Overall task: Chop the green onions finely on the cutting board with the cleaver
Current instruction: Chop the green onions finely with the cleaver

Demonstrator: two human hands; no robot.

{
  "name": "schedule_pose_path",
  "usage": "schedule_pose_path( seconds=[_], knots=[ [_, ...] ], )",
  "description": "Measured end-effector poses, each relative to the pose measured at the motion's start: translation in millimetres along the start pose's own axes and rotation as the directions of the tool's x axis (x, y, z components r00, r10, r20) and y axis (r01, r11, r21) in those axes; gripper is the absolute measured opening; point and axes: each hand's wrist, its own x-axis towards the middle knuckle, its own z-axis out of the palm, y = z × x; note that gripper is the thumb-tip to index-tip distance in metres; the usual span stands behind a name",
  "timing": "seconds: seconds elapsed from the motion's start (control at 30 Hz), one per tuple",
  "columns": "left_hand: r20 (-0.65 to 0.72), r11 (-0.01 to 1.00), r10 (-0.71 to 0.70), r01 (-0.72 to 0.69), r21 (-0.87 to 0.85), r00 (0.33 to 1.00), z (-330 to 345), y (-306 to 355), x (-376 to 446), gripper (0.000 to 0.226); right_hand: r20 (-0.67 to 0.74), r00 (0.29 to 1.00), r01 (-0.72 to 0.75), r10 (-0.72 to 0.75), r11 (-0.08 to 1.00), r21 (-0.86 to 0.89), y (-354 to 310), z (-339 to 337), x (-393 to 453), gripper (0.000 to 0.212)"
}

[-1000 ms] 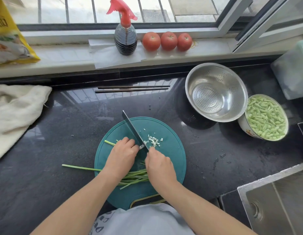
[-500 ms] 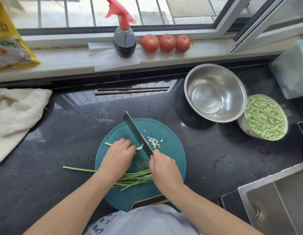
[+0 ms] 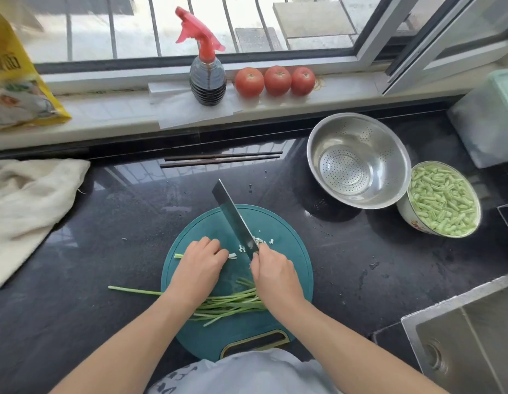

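Observation:
A round teal cutting board [image 3: 287, 251] lies on the dark counter. My left hand [image 3: 200, 268] has its fingers curled over the white ends of the green onions [image 3: 232, 304], whose green tops trail under both wrists and off the board's left edge. My right hand [image 3: 272, 273] grips the handle of the cleaver [image 3: 232, 217]. The blade is lifted, tip pointing away to the upper left, just right of the onion ends. A small pile of chopped onion bits [image 3: 259, 240] sits beside the blade.
A steel colander [image 3: 358, 159] and a bowl of cut green beans [image 3: 443, 199] stand at right. Chopsticks [image 3: 221, 159] lie behind the board. A cloth [image 3: 28, 206] is at left, a sink [image 3: 469, 339] at lower right. A spray bottle [image 3: 207, 78] and three tomatoes [image 3: 277, 80] line the sill.
The cleaver has risen off the board and shifted slightly right. My left hand has drawn back a little along the onions, leaving the white ends showing.

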Motion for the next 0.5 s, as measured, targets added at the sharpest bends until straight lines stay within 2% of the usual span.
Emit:
schedule_pose_path(
  seconds=[0.23,0.33,0.5],
  knots=[
    [0.005,0.999,-0.046,0.046,-0.01,0.999,7.9,15.1,6.0,0.028,0.036,0.999,0.011,-0.01,1.0,-0.015,9.7,1.0,-14.4,0.023],
    [-0.017,0.998,-0.055,0.054,-0.027,0.998,6.7,16.1,6.4,0.027,0.082,0.996,-0.036,0.039,0.999,-0.033,1.5,7.4,-19.2,0.022],
    [-0.026,0.998,-0.044,0.043,-0.049,0.999,5.1,15.2,8.3,0.029,0.02,1.0,-0.003,0.004,0.999,-0.035,-18.4,12.6,2.9,0.02]
  ],
)
